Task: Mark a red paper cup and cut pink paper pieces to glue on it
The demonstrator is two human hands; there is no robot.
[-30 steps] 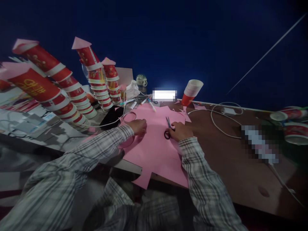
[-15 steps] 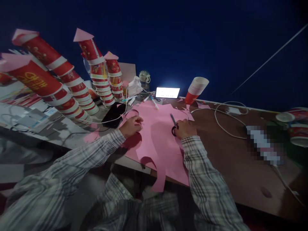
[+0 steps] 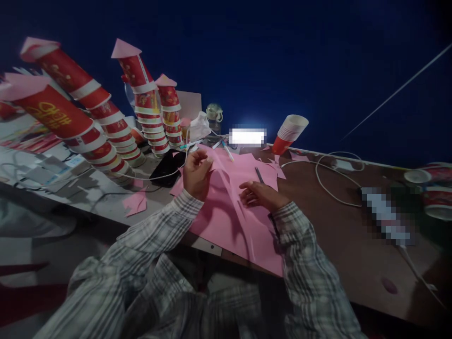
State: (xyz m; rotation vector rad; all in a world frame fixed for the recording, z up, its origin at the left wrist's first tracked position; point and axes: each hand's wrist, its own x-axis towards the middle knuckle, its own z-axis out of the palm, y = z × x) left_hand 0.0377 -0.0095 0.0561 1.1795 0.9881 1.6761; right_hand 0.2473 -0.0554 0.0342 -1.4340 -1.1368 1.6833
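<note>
A large pink paper sheet lies on the brown table and hangs over its near edge. My left hand is closed on the sheet's far left edge and holds that edge lifted off the table. My right hand rests on the sheet with its fingers stretched out to the left. Black scissors lie just beyond that hand; only the blades show, the handles are hidden behind it.
Tall stacks of red paper cups topped with pink cones lean at the left. A tilted stack of red cups, a lit screen, markers and a white cable lie further back. A pink scrap sits left.
My right hand has let the scissors go and now lies flat on the sheet. My left hand has moved to the sheet's far edge and lifted it. The sheet has shifted.
</note>
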